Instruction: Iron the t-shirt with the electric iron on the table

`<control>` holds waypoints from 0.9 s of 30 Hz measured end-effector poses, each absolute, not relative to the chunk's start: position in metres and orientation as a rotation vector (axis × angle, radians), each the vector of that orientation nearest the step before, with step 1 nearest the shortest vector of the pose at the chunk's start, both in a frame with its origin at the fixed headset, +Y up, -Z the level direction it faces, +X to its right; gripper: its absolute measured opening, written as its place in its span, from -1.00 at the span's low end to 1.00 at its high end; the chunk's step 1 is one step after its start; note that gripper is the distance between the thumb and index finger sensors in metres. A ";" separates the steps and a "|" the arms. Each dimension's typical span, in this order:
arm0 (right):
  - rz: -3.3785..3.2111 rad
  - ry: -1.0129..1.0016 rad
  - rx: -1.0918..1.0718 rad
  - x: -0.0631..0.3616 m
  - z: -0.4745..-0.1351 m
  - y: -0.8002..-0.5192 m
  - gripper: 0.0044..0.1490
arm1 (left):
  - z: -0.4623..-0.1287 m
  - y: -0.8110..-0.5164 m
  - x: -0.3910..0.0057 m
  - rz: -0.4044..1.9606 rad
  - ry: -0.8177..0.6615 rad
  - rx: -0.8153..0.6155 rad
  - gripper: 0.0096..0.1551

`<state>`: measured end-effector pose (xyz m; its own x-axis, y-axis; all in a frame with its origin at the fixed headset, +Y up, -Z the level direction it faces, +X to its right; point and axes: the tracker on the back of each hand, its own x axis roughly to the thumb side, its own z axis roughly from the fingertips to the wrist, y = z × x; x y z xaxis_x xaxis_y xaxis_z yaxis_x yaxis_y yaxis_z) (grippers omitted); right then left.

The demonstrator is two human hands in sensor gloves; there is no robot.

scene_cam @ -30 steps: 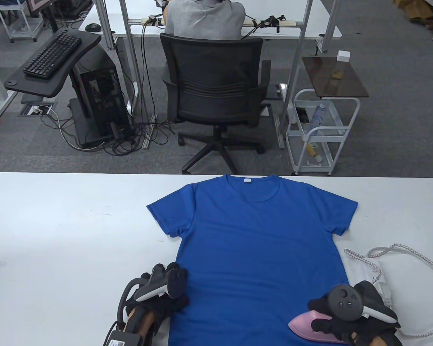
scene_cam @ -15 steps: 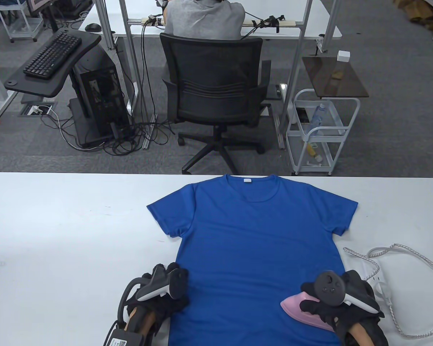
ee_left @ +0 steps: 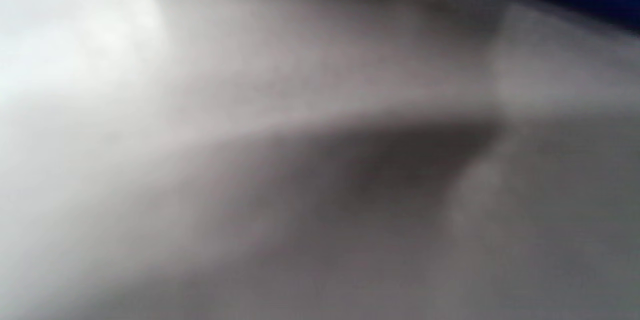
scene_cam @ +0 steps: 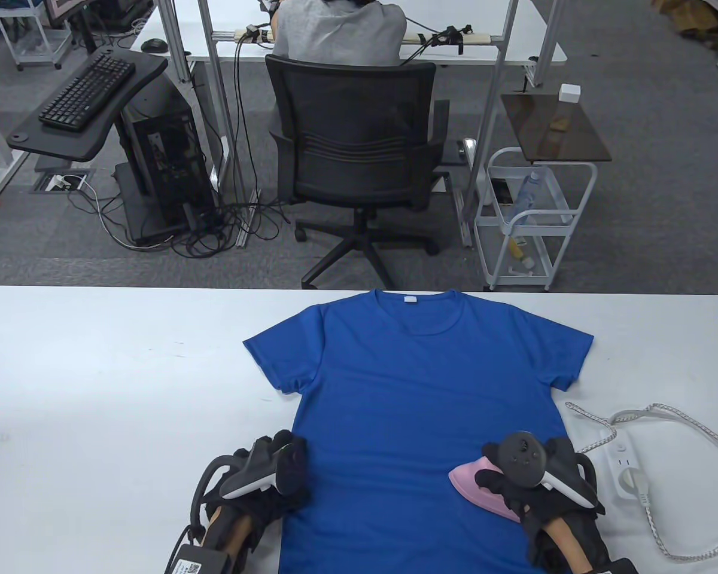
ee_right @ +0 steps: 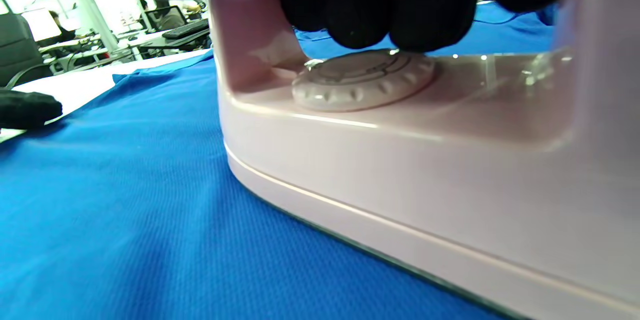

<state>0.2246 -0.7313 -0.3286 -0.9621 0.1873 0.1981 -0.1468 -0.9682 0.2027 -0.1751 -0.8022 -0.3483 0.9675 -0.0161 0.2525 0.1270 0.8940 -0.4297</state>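
Observation:
A blue t-shirt (scene_cam: 425, 394) lies flat on the white table (scene_cam: 107, 371), collar at the far side. My right hand (scene_cam: 505, 485) grips the handle of a pink electric iron (scene_cam: 469, 483), which rests sole-down on the shirt's lower right part. In the right wrist view my gloved fingers (ee_right: 380, 15) wrap the handle above the iron's dial (ee_right: 362, 77), and the iron (ee_right: 400, 170) sits flat on the shirt (ee_right: 125, 200). My left hand (scene_cam: 290, 457) rests on the shirt's lower left edge; its fingertips (ee_right: 27, 107) lie flat there. The left wrist view is a blur.
A white power strip (scene_cam: 625, 475) with a plug lies right of the iron, and a white braided cord (scene_cam: 664, 412) loops across the table's right side. Beyond the far edge stand an office chair (scene_cam: 359, 149) and a white cart (scene_cam: 532, 221).
My right hand has slid the iron left and away from me, further onto the shirt. The cord has followed it. My left hand has shifted only slightly.

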 end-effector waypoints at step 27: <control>2.832 0.454 0.679 0.198 -0.292 -0.727 -0.15 | -0.350 -0.805 -0.185 -0.020 -0.193 -0.510 -0.08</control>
